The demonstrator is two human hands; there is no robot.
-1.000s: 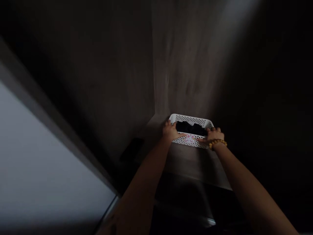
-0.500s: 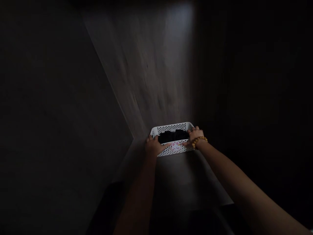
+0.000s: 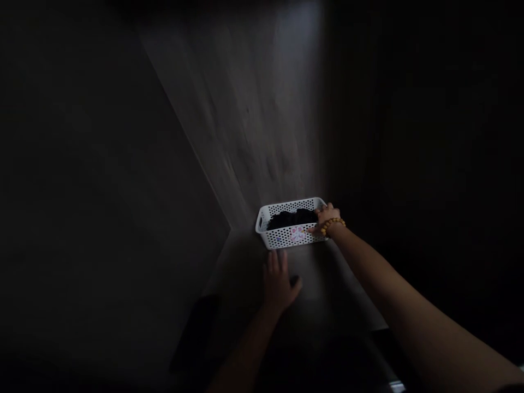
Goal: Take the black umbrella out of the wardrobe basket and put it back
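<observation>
A white perforated plastic basket (image 3: 282,238) sits on a dark wood-grain surface (image 3: 245,136), with a pink-and-white sticker (image 3: 298,234) on its near wall. Dark cloth (image 3: 291,220) lies inside it; its folds are hard to make out in the dim light. My right hand (image 3: 328,219), with a wooden bead bracelet (image 3: 333,225) at the wrist, grips the basket's right end, fingers over the rim. My left hand (image 3: 278,284) is off the basket, just in front of it, with its fingers apart and holding nothing.
A dark, flat object (image 3: 196,333) lies low at the left, beside the surface. A dark panel (image 3: 102,191) rises along the surface's left side. Deep shadow fills the right side. The surface runs far ahead of the basket.
My left hand has let go of the basket and moved back toward me. The basket now shows its whole left end, and my right hand stays on it.
</observation>
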